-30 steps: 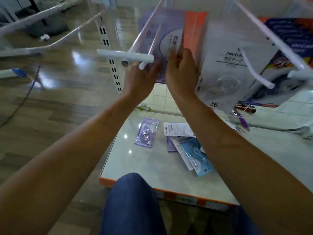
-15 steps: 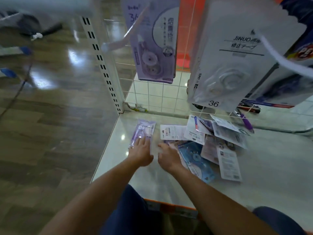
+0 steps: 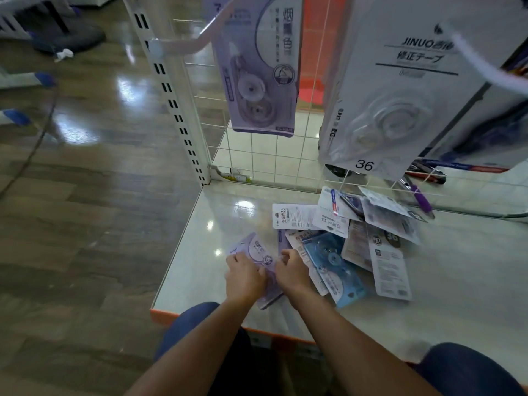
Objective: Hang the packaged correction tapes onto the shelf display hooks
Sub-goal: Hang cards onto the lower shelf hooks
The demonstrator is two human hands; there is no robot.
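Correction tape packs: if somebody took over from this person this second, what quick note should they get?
Hands: left hand and right hand both grip one purple pack down at the shelf.
Waiting: a loose pile of packs, a blue pack among them, lies on the shelf right of the hands.
Done: a hanging purple pack is on the left hook; a grey pack hangs beside it.
Left: hang the held pack, then the pile.
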